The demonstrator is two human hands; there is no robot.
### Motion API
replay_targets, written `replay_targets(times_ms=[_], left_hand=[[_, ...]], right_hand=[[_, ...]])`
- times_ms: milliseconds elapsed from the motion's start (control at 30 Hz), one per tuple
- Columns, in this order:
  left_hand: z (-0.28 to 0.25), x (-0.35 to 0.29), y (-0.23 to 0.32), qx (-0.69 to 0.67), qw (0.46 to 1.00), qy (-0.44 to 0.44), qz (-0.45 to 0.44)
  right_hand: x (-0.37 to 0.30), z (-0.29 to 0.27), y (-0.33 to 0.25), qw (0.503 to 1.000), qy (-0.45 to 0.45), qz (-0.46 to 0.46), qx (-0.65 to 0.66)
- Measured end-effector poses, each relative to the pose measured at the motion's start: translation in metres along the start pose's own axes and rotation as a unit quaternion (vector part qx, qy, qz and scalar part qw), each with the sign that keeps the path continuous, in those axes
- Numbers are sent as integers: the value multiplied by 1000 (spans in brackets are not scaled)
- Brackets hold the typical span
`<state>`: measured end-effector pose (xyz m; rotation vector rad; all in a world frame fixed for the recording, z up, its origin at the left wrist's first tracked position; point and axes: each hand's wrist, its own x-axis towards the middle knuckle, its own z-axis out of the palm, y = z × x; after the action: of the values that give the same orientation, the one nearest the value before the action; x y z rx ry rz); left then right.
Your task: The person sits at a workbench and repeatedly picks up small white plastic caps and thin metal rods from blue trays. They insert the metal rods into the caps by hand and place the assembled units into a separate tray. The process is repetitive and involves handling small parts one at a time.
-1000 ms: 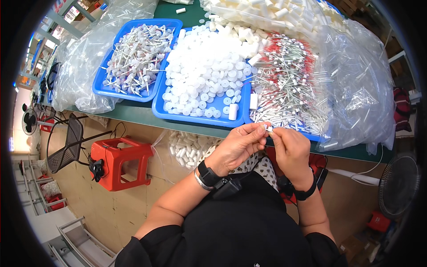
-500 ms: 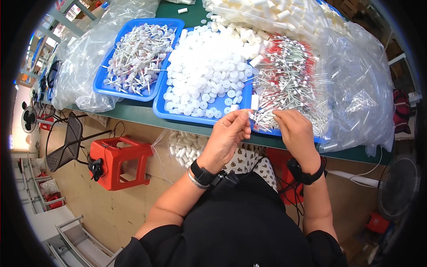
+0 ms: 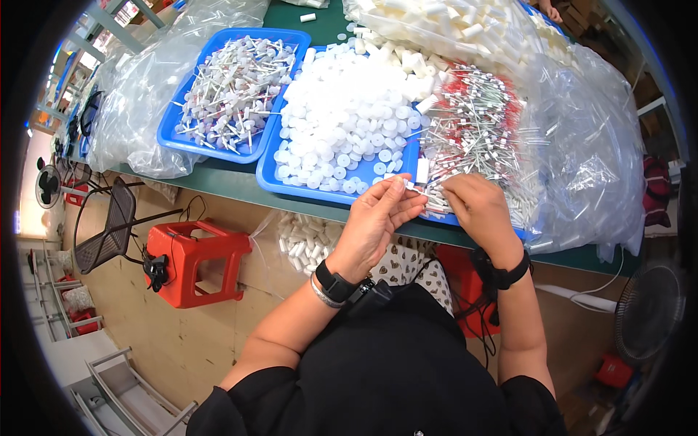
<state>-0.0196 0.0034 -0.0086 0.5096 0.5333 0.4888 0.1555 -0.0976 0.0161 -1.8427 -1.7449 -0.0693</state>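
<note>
Two blue trays sit on the green counter (image 3: pixel 218 182) before me: the far tray (image 3: pixel 190 138) holds finished sticks, the near tray (image 3: pixel 273 178) white caps (image 3: pixel 342 123) and red-tipped tubes (image 3: pixel 480 138); my left hand (image 3: pixel 374 225) pinches a small white piece (image 3: pixel 411 187) at the near tray's front edge, my right hand (image 3: pixel 476 211) curls over the tubes, its grip hidden from me

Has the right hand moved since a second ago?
Yes. The right hand has gone forward from the table edge, where it met the left hand, onto the near rim of the blue tray, among the red-tipped sticks.
</note>
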Motion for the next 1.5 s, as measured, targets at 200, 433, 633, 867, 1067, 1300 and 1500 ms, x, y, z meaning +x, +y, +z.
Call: replay_targets(times_ms=[200,433,633,867,1067,1300,1500], left_hand=[[4,1,5,-9,999,13,37],[4,2,2,3,999,9,40],[7,1,-5,38,998,-17,37],[12,-2,-6,65,997,-49,3],[3,6,39,122,985,1,122],[-37,42,194,-32,954,88,285],[-26,18,102,560,806,4,189]], right_hand=[[-5,-11,-15,993,8,68,97],[-6,-14,-21,992,14,74,100],[-5,-10,-24,989,33,72,127],[-5,-7,-26,856,-101,309,402],[-2,-6,-37,917,-3,249,311],[-2,-14,-20,940,6,235,246],[4,-5,-11,996,-7,81,25]])
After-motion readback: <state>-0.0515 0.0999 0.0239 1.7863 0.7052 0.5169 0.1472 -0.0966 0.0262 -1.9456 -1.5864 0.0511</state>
